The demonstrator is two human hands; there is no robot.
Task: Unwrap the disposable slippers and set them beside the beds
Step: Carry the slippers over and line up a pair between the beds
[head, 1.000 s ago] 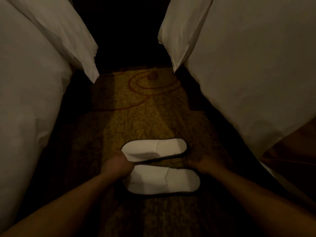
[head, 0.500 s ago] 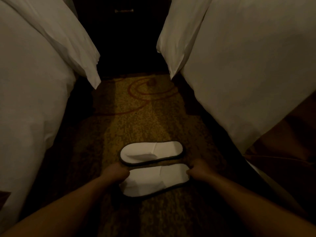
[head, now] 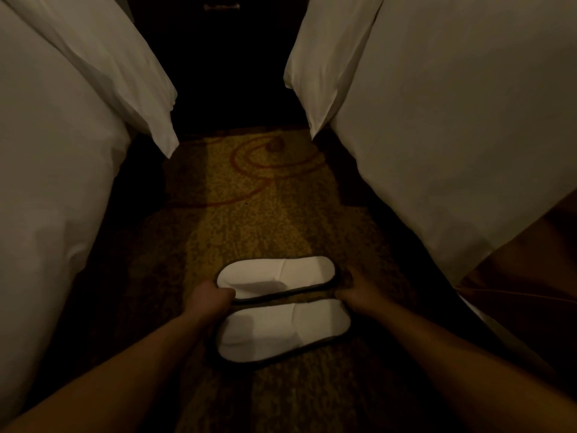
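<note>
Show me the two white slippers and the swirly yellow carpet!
Far white flat slipper with dark edging (head: 281,275): head view, middle of its sole.
Near white flat slipper with dark edging (head: 281,328): head view, its middle.
Yellow carpet with red swirl (head: 249,220): head view, bare patch.

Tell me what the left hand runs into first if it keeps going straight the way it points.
The left hand points forward and right, already at the end of the far slipper. Going on, it would likely push that slipper first; whether it is touching yet is unclear in the dim light.

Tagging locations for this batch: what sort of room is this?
Most likely a hotel twin room: two beds with white bedding, left bed and right bed, patterned carpet between them, and white disposable slippers.
</note>
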